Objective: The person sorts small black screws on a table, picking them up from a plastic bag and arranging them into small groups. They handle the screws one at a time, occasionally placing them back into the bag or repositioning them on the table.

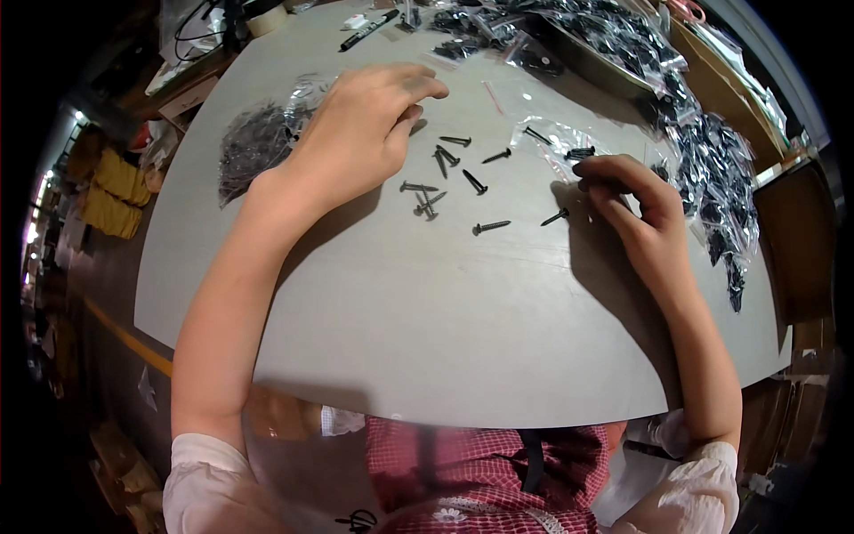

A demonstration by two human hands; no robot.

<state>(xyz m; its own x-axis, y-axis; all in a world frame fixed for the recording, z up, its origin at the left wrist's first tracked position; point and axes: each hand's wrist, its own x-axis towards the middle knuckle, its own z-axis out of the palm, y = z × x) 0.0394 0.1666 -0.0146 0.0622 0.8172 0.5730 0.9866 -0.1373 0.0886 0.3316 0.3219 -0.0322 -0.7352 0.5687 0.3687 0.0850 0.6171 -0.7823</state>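
My left hand (pixel 378 111) is held over the table, palm down, with its fingers stretched forward and the thumb apart; nothing shows in it. Partly behind its wrist lies a clear bag (pixel 255 147) full of dark screws. My right hand (pixel 636 200) has its fingers curled in and the tips close together; whatever they pinch, if anything, is hidden. Just beyond those fingertips is a small clear zip bag (pixel 551 133) with dark screws (pixel 580 153) at it. Between my hands several loose screws (pixel 475 182) are scattered, some in a small heap (pixel 429 203).
A large pile of filled small bags (pixel 716 178) covers the table's right side, around a metal tray (pixel 596 67). At the back are a black marker (pixel 369 30) and a roll of tape (pixel 265 18). The grey table (pixel 463 338) has a curved near edge.
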